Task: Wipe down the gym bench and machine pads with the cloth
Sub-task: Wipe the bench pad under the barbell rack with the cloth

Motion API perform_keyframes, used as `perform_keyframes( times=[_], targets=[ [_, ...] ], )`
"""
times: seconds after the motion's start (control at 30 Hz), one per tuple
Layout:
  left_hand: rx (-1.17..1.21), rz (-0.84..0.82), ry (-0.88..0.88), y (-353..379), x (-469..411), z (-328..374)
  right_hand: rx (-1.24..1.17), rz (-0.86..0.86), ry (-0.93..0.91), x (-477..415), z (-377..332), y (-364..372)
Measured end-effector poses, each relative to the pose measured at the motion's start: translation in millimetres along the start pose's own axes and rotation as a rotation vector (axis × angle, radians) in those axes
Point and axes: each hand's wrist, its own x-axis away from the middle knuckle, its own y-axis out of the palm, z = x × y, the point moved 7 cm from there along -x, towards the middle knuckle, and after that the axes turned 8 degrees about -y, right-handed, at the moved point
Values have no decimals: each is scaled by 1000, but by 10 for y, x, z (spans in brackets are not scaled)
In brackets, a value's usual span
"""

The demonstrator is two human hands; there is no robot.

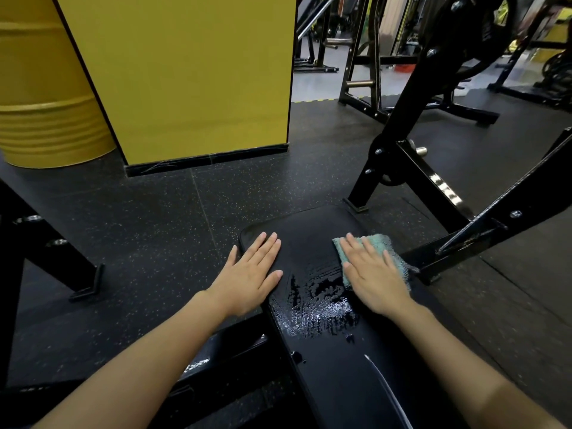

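A black padded gym bench (312,230) runs from the bottom of the view up to the middle. Wet streaks (318,308) shine on the pad between my hands. A teal cloth (390,247) lies on the right side of the pad near its far end. My right hand (374,274) presses flat on the cloth with straight fingers. On the pad's left edge my left hand (252,272) rests flat, fingers straight, holding nothing.
A black steel rack frame (399,125) with angled legs stands to the right and behind the bench. Another black frame leg (46,243) is at the left. A yellow pillar (185,72) and a yellow drum (40,97) stand behind on the speckled rubber floor (161,224).
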Motion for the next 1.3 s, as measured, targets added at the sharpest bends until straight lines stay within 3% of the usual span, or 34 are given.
perform_keyframes(
  times=[0.2,0.3,0.57,0.73,1.07,1.3],
  targets=[
    [-30,6,-14,5,5,16,-32,-21,-251,368,-645,118],
    [-11,-2,-31,-21,47,77,-48,-38,-313,445,-580,109],
    [28,-11,56,23,156,149,-43,-6,-88,374,327,-106],
    [34,-22,112,53,209,192,-18,21,28,410,255,-43],
    [42,-4,135,82,180,174,-40,-38,-262,522,-920,233],
    [75,3,137,66,199,177,-53,-68,-321,859,-995,247]
  ],
)
